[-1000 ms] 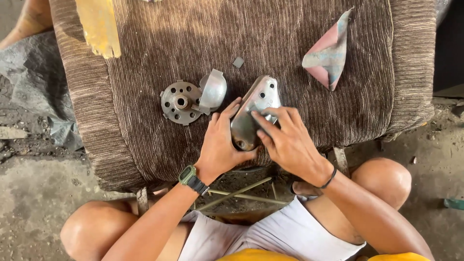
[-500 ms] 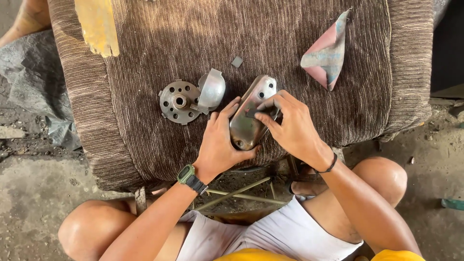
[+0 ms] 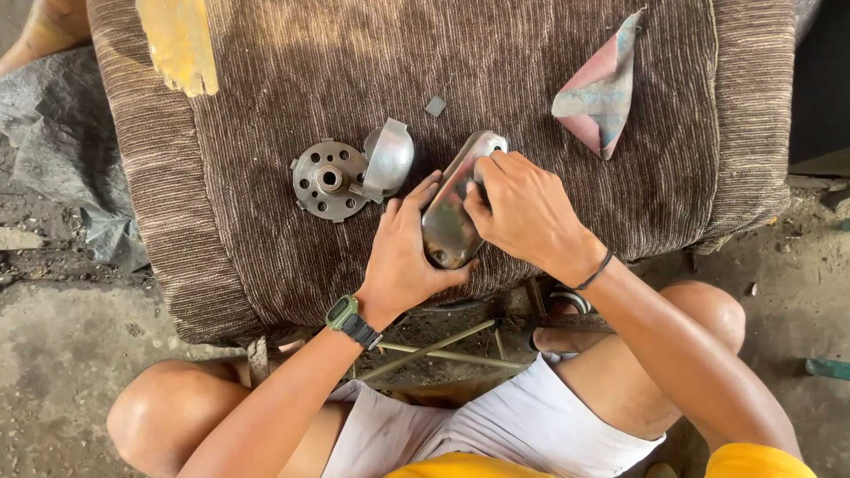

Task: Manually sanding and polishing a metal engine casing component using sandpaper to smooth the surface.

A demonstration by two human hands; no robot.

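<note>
Now Rub the Shiny Cover

Right now your left hand (image 3: 403,261) grips the long shiny metal cover (image 3: 450,221) from the side and keeps it down on the brown striped cushion (image 3: 266,133). Your right hand (image 3: 527,212) is curled tight on the cover's top end, fingers pressing; whether it holds something small I cannot tell. Hold the cover firm so it does not slip. Press evenly and keep your fingers off the edges. Just beside it lie a round metal disc with holes (image 3: 328,180) and a small rounded cap (image 3: 390,158). Folded sandpaper (image 3: 598,88) waits well apart.
</note>
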